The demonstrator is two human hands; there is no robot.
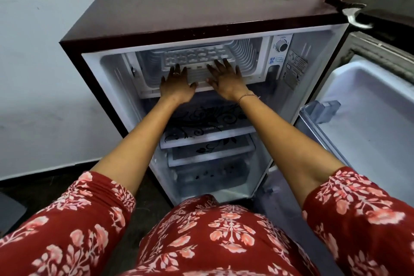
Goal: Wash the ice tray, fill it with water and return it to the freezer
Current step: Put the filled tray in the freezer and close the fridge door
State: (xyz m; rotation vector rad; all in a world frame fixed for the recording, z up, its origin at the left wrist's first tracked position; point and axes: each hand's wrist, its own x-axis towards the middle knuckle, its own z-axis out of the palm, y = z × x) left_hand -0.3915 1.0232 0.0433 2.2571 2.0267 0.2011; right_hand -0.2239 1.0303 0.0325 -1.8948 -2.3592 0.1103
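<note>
Head view. Items, largest first, placed from your fingers.

1. Fridge [201, 2]: small, maroon case, standing open, all around and below your fingers.
2. Fridge door [369, 119]: swung wide, well right of your right fingers. It has a white liner and a clear door bin [320, 110].
3. Freezer compartment [246, 51]: ribbed white box at the top of the cabinet. Your fingers reach into its mouth.
4. Glass shelves [201, 127]: black floral print, under your wrists, well below the fingers.
5. Ice tray [197, 56]: pale and many-celled, lying flat on the freezer floor. Its near edge is under or just at your fingertips and the rest lies beyond them. You cannot tell whether the cells hold water, ice or nothing.
6. Left hand [177, 85]: fingers spread and nearly straight, laid flat at the tray's near left edge, holding nothing.
7. Right hand [226, 80]: the same, fingers splayed over the near right edge, with no curl around the rim.
8. Thermostat dial [281, 46]: right of your right fingers, on the cabinet wall.
9. Bracelet [247, 96], right wrist; ring [177, 73], left finger.

Status: the tray sits in the freezer with both palms on it. This fits either drawing it out to wash or seating it on return, and nothing here settles which. If it is the first, washing, filling and return are all left.
</note>
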